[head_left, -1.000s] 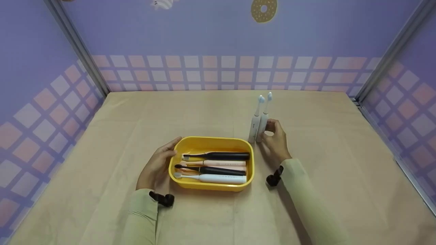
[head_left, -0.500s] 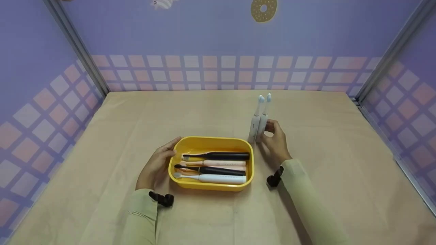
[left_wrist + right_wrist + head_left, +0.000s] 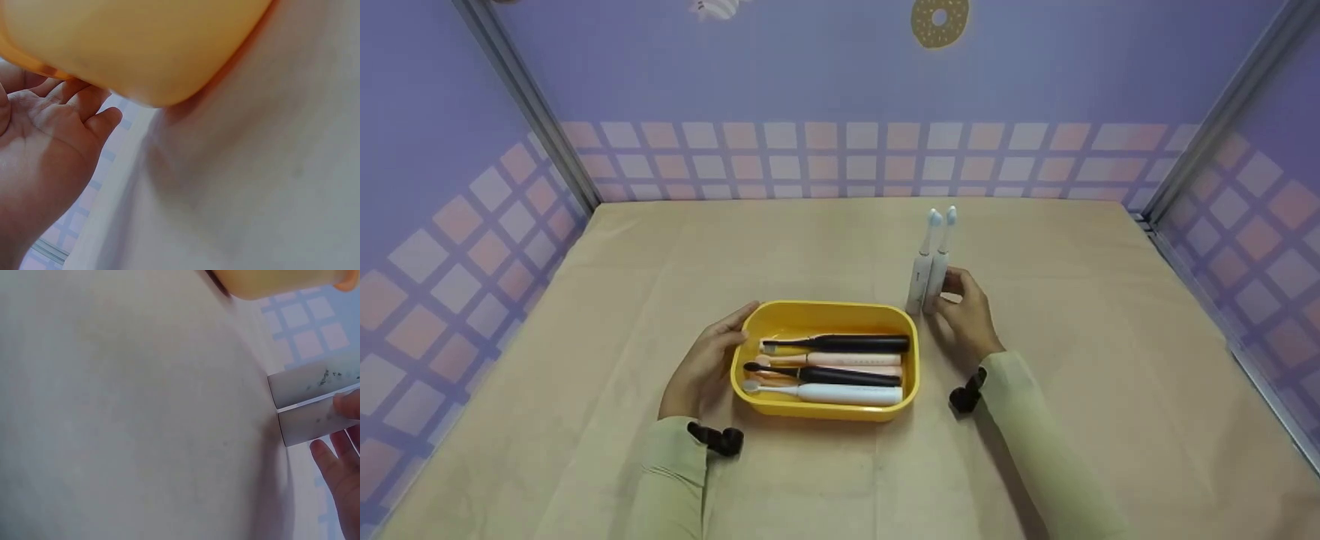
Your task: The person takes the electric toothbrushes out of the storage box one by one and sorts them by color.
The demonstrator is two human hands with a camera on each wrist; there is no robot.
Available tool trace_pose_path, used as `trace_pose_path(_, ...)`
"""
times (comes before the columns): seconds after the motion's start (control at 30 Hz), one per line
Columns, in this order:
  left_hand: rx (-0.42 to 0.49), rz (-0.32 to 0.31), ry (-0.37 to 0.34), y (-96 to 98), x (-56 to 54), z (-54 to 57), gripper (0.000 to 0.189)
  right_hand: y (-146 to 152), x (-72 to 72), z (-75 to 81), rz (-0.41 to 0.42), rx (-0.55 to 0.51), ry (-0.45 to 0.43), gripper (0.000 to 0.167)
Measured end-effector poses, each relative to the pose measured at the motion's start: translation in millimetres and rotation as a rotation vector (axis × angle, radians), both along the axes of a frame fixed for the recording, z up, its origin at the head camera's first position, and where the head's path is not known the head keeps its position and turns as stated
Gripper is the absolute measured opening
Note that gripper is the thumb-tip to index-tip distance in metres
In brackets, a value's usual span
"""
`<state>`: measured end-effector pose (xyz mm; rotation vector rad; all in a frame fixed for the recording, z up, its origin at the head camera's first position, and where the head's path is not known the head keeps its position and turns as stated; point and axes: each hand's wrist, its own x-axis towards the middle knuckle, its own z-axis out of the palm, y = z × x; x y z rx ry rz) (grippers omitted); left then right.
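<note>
Right hand (image 3: 966, 311) pinches a white toothbrush (image 3: 936, 283) upright, two o'clock from the yellow bin (image 3: 825, 412), seemingly aligning it beside its twin (image 3: 918, 285); left hand (image 3: 707, 361) grips the bin's ten-o'clock side; careful release looks due.

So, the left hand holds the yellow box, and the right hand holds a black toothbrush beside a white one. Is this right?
The colour is wrong: the head view shows that the toothbrush in the right hand is white, not black. The rest is right.
</note>
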<state>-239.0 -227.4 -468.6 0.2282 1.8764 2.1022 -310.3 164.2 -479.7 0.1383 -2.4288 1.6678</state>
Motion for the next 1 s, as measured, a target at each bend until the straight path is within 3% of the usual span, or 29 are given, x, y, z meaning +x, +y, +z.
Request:
trace_pose_path(0.27,0.011,-0.012,0.0,-0.6,0.4,-0.3,0.058,6,2.6,-0.9,0.015,0.002,-0.105,0.05)
trace_pose_path(0.57,0.066,0.0,-0.045,2.2,2.6,1.9,0.06,21,6.5,2.7,0.048,-0.025,-0.073,0.055)
trace_pose_path(1.0,0.013,-0.017,0.014,-0.1,0.7,0.8,0.058,35,12.1,12.1,0.035,-0.04,0.001,0.05)
